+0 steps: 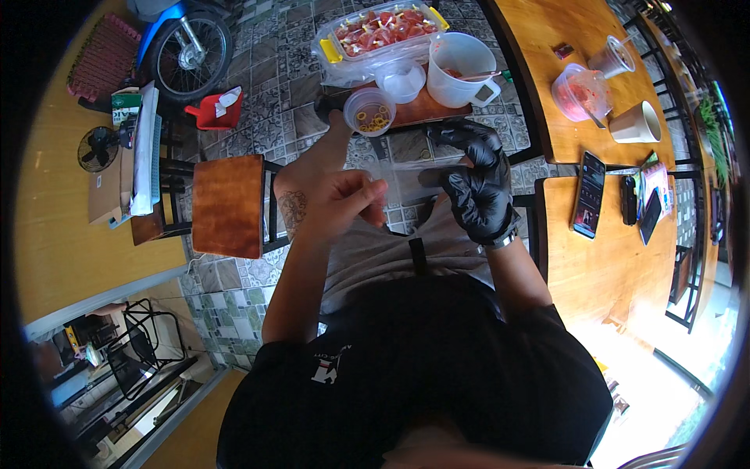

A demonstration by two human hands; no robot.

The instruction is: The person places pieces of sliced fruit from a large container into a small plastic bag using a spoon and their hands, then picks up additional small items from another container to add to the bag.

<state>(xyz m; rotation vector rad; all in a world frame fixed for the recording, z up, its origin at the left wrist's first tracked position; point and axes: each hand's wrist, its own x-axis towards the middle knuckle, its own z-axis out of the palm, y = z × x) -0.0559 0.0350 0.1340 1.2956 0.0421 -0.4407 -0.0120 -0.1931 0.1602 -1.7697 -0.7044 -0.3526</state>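
Observation:
A thin clear plastic piece (404,176), perhaps a small bag, stretches between my hands above my lap. My right hand (477,187), in a black glove with a watch at the wrist, pinches its right end. Bare and slightly blurred, my left hand (354,199) has its fingers curled at the other end; whether they grip it is unclear. Just beyond, a clear round tub (369,111) holds small yellow rubber bands. Beside it are a translucent lidded or stacked tub (401,81) and a plastic measuring jug (460,70) with reddish food and a utensil inside.
A clear box (328,50) with yellow latches holds several small tied bags of red food. A wooden stool (227,205) stands left, near a red dustpan (220,111) and a motorbike wheel (190,55). The right tables carry a phone (589,196), a pink-stained tub (577,94) and cups.

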